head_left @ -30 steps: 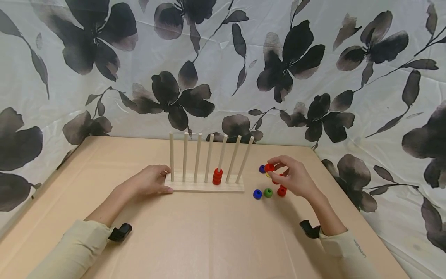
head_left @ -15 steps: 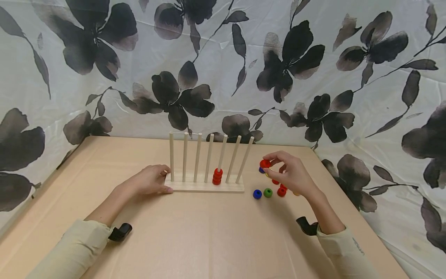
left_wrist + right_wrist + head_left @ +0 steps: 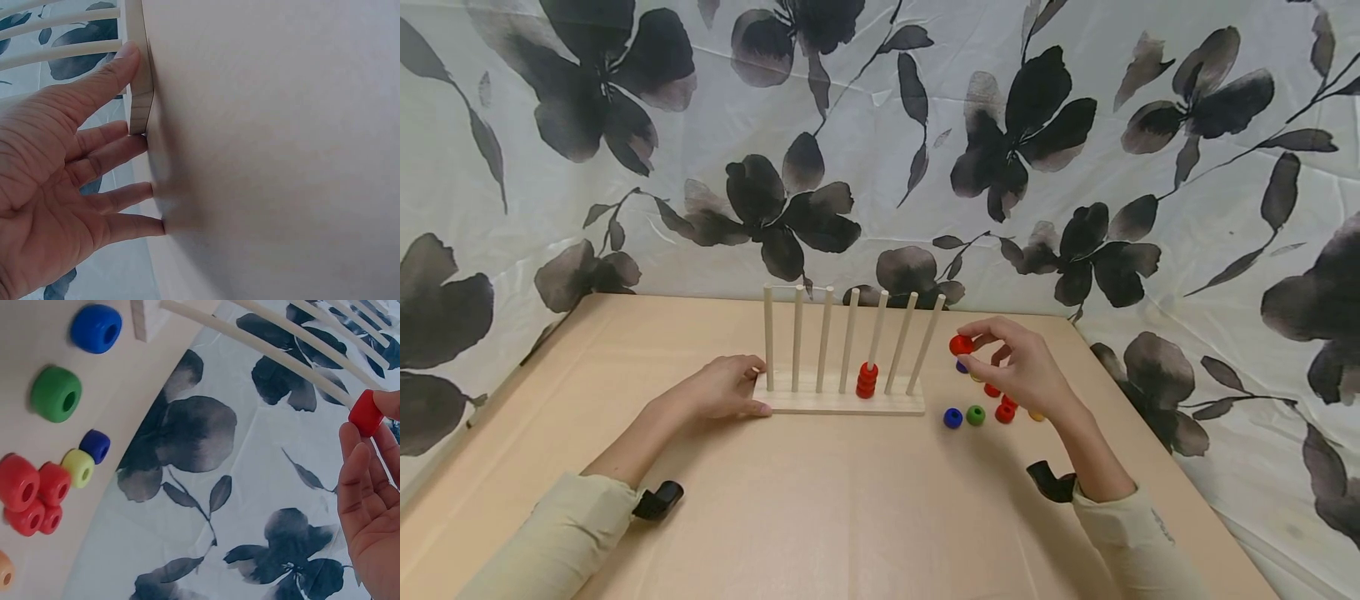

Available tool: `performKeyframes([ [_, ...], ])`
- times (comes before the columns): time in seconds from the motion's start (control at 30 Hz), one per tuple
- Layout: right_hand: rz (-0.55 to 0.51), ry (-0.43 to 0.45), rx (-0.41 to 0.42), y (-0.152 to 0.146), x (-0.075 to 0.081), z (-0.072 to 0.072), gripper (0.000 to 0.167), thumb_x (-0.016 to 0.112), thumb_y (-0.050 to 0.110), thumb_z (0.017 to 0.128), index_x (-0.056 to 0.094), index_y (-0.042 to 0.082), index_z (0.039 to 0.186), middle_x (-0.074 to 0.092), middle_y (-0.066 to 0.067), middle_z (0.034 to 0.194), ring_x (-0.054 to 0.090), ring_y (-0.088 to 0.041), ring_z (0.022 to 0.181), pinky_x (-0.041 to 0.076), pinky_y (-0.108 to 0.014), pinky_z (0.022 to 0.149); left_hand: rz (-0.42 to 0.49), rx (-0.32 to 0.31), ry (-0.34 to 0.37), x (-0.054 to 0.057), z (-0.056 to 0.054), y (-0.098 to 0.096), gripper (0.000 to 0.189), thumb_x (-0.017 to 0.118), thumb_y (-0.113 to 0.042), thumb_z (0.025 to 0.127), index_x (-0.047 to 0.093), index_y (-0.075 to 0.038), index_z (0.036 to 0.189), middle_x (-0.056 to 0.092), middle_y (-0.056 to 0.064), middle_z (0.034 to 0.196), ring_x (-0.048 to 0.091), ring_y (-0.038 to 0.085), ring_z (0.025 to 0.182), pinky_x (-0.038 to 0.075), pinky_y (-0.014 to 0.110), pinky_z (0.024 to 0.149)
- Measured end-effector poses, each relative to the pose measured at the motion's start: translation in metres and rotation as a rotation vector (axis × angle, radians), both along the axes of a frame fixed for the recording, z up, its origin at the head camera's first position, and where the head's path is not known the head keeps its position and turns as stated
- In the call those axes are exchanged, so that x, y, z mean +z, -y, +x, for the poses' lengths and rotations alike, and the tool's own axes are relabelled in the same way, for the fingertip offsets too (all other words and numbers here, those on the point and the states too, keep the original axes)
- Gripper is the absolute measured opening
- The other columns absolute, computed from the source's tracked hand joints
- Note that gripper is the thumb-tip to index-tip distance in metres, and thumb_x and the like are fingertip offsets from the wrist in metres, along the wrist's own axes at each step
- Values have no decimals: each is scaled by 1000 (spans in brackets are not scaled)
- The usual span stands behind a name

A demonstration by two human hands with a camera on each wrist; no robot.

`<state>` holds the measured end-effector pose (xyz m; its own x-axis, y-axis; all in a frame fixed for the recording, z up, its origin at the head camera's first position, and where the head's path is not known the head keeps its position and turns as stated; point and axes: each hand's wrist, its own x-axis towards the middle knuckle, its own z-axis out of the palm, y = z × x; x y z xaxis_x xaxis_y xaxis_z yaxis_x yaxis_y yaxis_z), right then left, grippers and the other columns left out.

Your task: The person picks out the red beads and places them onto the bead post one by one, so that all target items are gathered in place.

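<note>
Seemingly partway along: pinching a red bead (image 3: 960, 345) (right grip (image 3: 1026, 367)) right of the wooden peg rack (image 3: 835, 403), holding the rack's left end (left grip (image 3: 726, 387)), with red rings (image 3: 867, 381) threaded on one peg, loose beads (image 3: 1004, 413) remaining rightward.

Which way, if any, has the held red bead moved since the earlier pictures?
Yes: in the head view, the held red bead has moved left and a little up in the image, nearer to the peg rack, which has stayed in place.

Evenly lit, softly shadowed left and right on the pale beige flat tabletop (image 3: 805, 517), cooler and bluer in both wrist views
</note>
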<state>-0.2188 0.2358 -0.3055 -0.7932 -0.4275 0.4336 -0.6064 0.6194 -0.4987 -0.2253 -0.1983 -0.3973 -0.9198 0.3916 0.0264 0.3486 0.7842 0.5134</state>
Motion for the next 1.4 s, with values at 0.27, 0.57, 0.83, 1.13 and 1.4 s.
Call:
performKeyframes([
  [0.27, -22, -44, 36, 8, 7, 2, 38, 81, 6, 87, 69, 7, 123, 72, -6, 117, 68, -22, 103, 57, -31, 76, -2, 6, 2, 0, 3, -1, 66, 89, -35, 81, 60, 6, 123, 68, 27, 118, 62, 44, 114, 48, 58, 100],
  [0.57, -30, -66, 51, 23, 17, 3, 36, 80, 9, 88, 70, 7, 123, 71, -5, 116, 67, -22, 104, 56, -34, 77, 7, 0, -5, 1, 6, -3, 65, 89, -34, 81, 60, 7, 123, 68, 28, 118, 63, 44, 114, 48, 58, 100],
  [0.83, -66, -88, 102, 37, 24, 3, 36, 80, 8, 88, 69, 6, 122, 70, -6, 118, 66, -21, 104, 57, -31, 76, 9, 7, -3, 0, 8, -3, 64, 88, -33, 81, 60, 7, 123, 68, 28, 119, 62, 44, 115, 48, 58, 101],
  [1.13, -82, -93, 125, 51, 30, -1, 34, 79, 9, 90, 69, 7, 123, 70, -5, 114, 65, -20, 101, 56, -33, 76, 9, 8, -11, -1, 10, -4, 64, 89, -33, 81, 60, 7, 123, 68, 28, 119, 62, 45, 115, 48, 58, 101],
  [1.4, -68, -112, 166, 63, 41, -8, 36, 80, 7, 89, 70, 6, 123, 69, -5, 111, 65, -22, 96, 56, -35, 73, 6, 14, -16, -2, 11, -7, 65, 89, -33, 80, 60, 7, 123, 69, 28, 118, 63, 44, 114, 49, 57, 100],
])
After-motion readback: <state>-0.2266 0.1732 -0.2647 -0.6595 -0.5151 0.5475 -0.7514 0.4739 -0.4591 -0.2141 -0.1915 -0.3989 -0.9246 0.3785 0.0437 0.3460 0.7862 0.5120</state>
